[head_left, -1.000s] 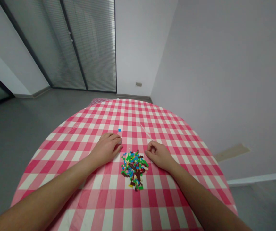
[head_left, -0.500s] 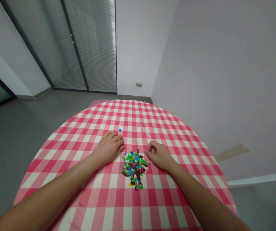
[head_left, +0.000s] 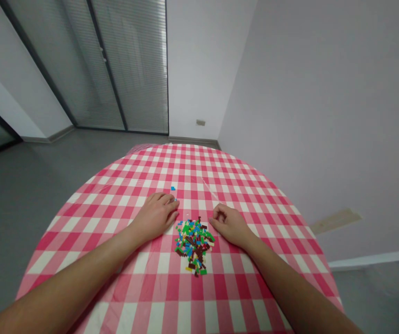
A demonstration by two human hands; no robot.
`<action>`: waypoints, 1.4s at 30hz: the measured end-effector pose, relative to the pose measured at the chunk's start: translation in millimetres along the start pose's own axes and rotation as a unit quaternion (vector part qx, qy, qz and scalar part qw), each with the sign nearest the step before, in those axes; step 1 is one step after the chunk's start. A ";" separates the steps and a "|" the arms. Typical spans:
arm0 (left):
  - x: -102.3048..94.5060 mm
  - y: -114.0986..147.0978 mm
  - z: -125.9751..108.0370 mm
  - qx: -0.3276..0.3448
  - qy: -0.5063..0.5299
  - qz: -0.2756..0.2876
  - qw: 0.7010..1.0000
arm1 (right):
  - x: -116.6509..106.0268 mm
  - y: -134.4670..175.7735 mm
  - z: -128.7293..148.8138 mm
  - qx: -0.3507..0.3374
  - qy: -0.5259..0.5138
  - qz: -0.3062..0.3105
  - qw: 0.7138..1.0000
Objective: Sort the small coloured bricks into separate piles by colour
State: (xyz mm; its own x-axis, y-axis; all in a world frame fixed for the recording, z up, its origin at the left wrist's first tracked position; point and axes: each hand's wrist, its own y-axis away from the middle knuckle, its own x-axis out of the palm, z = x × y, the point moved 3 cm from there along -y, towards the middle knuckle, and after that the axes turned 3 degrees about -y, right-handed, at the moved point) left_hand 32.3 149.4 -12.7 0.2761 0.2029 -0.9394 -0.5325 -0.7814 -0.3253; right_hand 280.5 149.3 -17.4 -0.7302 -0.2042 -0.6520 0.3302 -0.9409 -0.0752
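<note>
A heap of small toy building bricks (head_left: 195,243) in green, blue, brown and a few other colours lies on the checked tablecloth between my hands. My left hand (head_left: 158,211) rests palm down to the left of the heap, its fingers stretched forward and slightly bent. By its fingertips a tiny blue piece (head_left: 176,200) shows, and a separate blue brick (head_left: 173,188) lies just beyond. Close to the heap's right side, my right hand (head_left: 230,223) has its fingers curled in towards the thumb. Whether anything is inside that curl is hidden.
A red-and-white checked cloth (head_left: 255,199) covers the round table, whose far edge curves near the wall (head_left: 310,116). Glass panels with blinds (head_left: 140,69) stand behind at the left. Grey floor (head_left: 18,204) shows on the left.
My left hand has drawn back slightly, and a tiny blue piece now shows by its fingertips. The right hand and the heap look the same.
</note>
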 end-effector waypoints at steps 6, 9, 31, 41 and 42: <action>7.0 4.6 13.2 -0.077 -0.023 -0.019 0.997 | -0.7 0.6 1.8 0.005 -0.001 0.000 1.000; 8.7 5.9 18.3 -0.091 -0.032 -0.020 0.995 | -0.4 0.2 0.7 0.005 -0.007 0.002 1.000; 5.6 3.5 16.8 -0.088 0.023 0.031 0.995 | 0.0 -0.4 -0.1 0.001 0.001 -0.007 1.000; 4.6 3.0 15.4 -0.080 0.035 0.028 0.996 | -0.5 0.3 2.3 -0.001 -0.004 -0.009 1.000; 4.2 2.8 14.8 -0.076 0.038 0.027 0.996 | -0.4 0.4 2.4 -0.001 -0.004 -0.009 1.000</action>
State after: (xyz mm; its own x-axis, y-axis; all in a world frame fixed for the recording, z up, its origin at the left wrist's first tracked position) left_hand 20.1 156.8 -19.2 0.3135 0.1164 -0.9424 -0.4228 -0.8715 -0.2483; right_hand 279.5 148.4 -15.3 -0.7406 -0.1899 -0.6445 0.3184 -0.9439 -0.0878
